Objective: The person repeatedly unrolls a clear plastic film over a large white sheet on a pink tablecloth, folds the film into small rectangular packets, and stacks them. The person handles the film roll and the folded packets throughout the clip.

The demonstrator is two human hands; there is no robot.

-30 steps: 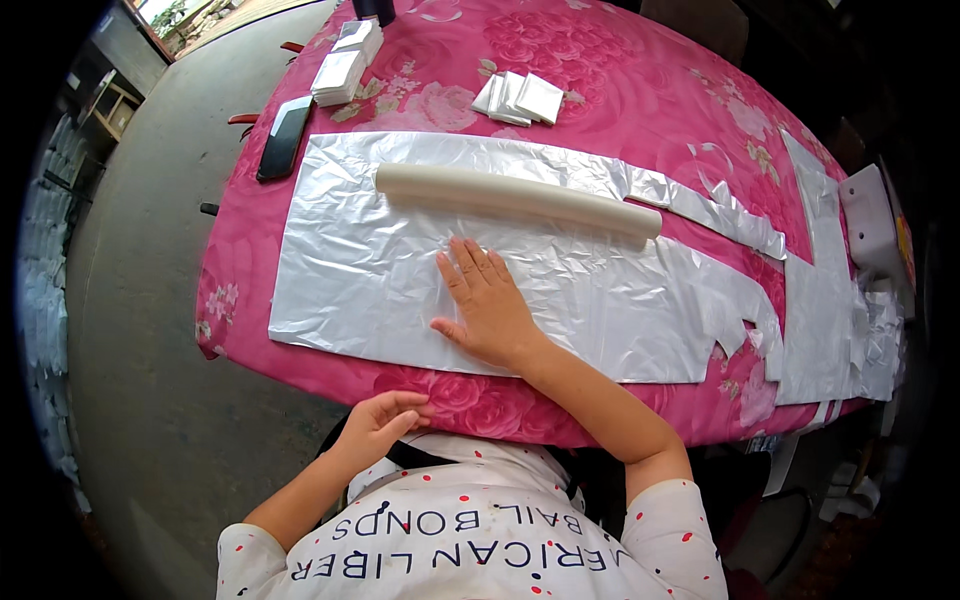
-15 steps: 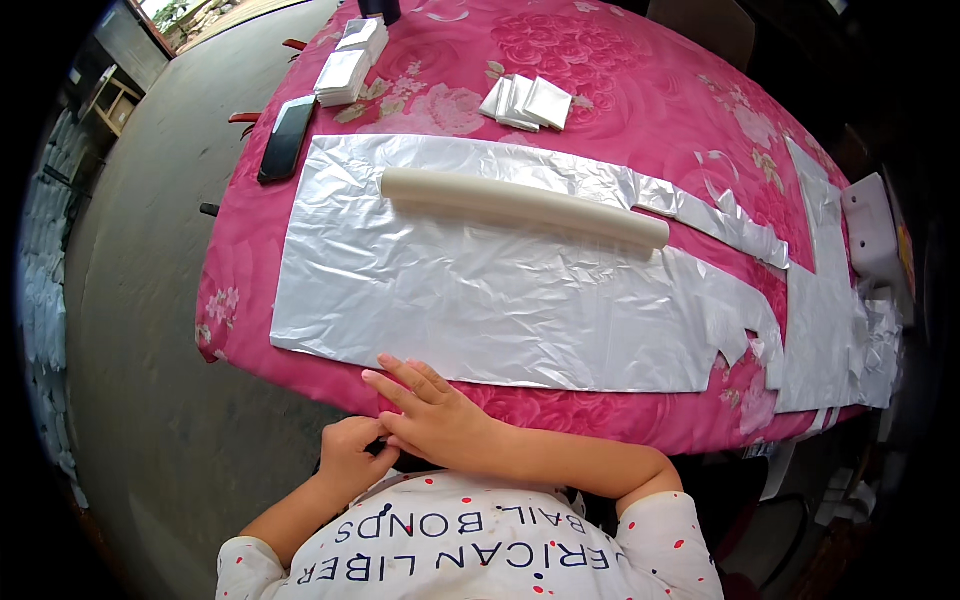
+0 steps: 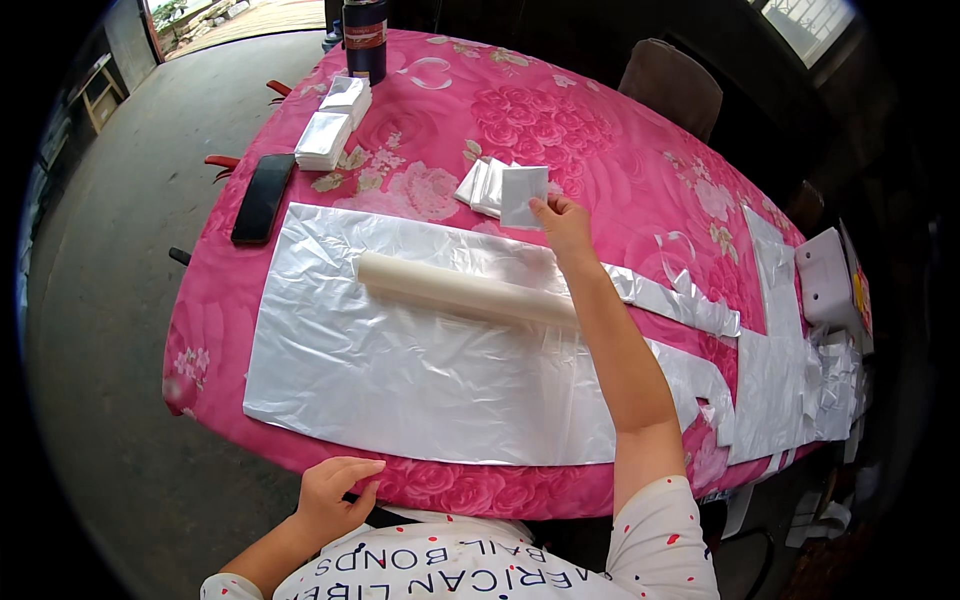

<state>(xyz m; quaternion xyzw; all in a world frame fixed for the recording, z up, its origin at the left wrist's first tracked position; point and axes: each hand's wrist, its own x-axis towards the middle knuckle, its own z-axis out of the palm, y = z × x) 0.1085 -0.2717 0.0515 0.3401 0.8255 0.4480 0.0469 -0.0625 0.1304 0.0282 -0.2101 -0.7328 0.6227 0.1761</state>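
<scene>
My right hand (image 3: 566, 222) reaches over the table and pinches a folded white plastic packet (image 3: 523, 190) by its lower right corner. Directly left of it, a few similar folded packets (image 3: 484, 186) lie fanned out on the cloth. My left hand (image 3: 338, 492) rests at the table's near edge, thumb and fingers apart, with nothing visible in it. Between the hands a large silvery-white plastic sheet (image 3: 400, 370) lies flat and crinkled. On the sheet rests a pale cylindrical roll (image 3: 450, 287), its right end hidden behind my right forearm.
A pink floral tablecloth (image 3: 410, 140) covers the table. Two stacks of folded packets (image 3: 323, 140), a black phone (image 3: 263, 199) and a dark flask (image 3: 365, 42) stand along the left side. At the right lie more plastic sheeting (image 3: 770, 380) and a white container (image 3: 828, 275).
My right hand has left my left hand, reached forward and taken hold of a folded packet. My left hand now lies alone at the near edge. The view has tilted up a little.
</scene>
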